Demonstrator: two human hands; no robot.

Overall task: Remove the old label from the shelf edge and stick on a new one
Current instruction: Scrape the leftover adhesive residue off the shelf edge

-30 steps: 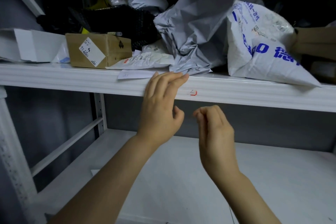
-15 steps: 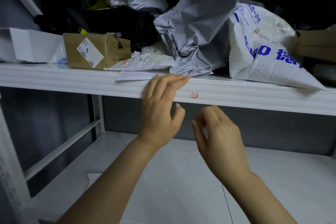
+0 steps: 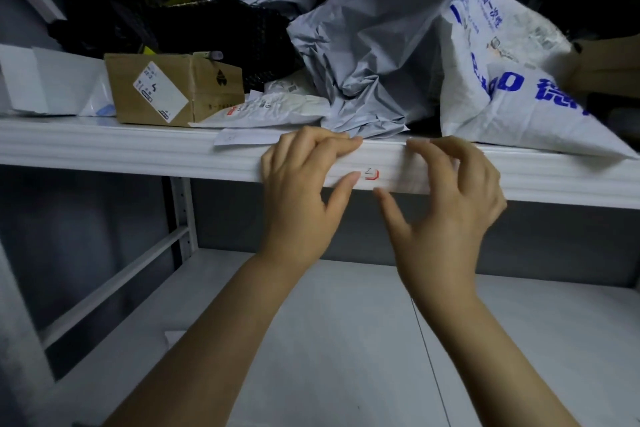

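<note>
1. The old label (image 3: pixel 371 174), small with a red corner mark, is stuck on the front face of the shelf edge (image 3: pixel 138 152). It lies between the two thumbs and is not yet lifted.
2. The left hand (image 3: pixel 298 194), left of the label, has bent fingers hooked over the top lip, and its thumb tip presses the face just beside the label. It holds nothing loose.
3. The right hand (image 3: pixel 446 215), right of the label, is arched and spread. Its fingertips are at the top lip and its thumb is just below the label. It is blurred, so firm contact cannot be told, and it carries nothing visible.
4. The label looks flat with no raised corner. A thumb pad could slide over it, and a hurried pull would probably tear it and leave scraps.
5. A paper slip (image 3: pixel 242 139) overhangs the lip up and left of the label. The left fingers could knock it off.
6. A grey mailer bag (image 3: pixel 374 55) slumps directly above the label. Jolting the shelf edge might tip it forward.
7. No new label shows in either hand, so it would have to be fetched first.
</note>
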